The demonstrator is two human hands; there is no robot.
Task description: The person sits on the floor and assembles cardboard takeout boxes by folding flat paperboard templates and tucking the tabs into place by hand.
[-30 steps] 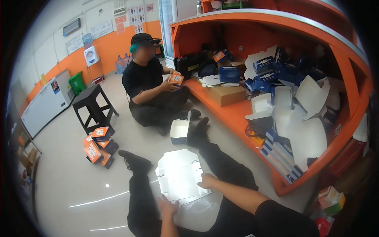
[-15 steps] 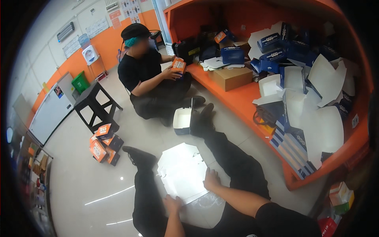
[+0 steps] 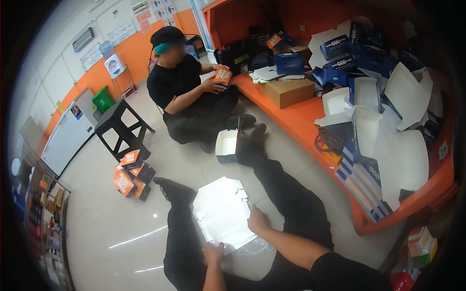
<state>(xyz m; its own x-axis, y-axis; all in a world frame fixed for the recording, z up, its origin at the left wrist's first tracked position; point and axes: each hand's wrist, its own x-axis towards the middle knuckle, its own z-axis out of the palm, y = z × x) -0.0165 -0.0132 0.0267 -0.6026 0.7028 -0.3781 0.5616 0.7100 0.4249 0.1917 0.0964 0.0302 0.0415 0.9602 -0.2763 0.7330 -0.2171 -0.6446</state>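
Note:
A flat white cardboard box blank point(image 3: 221, 206) with cut flaps lies between my outstretched legs, its plain side up and bright with light. My left hand point(image 3: 213, 252) grips its near edge, thumb on top. At the right edge, my right hand point(image 3: 258, 220) is closed on the flaps, fingers partly hidden. Beyond my feet stands an open box point(image 3: 226, 144), white inside and dark blue outside. A co-worker point(image 3: 182, 92) sits cross-legged on the floor, holding an orange and blue box point(image 3: 223, 76) in both hands.
Several closed orange and blue boxes point(image 3: 131, 175) are piled left of my foot, near a black stool point(image 3: 121, 127). On the right, an orange bench point(image 3: 291, 116) bears a brown carton point(image 3: 287, 92), heaped open blue and white boxes point(image 3: 367, 133) and stacked flat blanks point(image 3: 361, 189).
The blank's right-hand flaps look more raised and bent than before, with my right hand still on them. My left hand keeps its hold. The view has shifted slightly.

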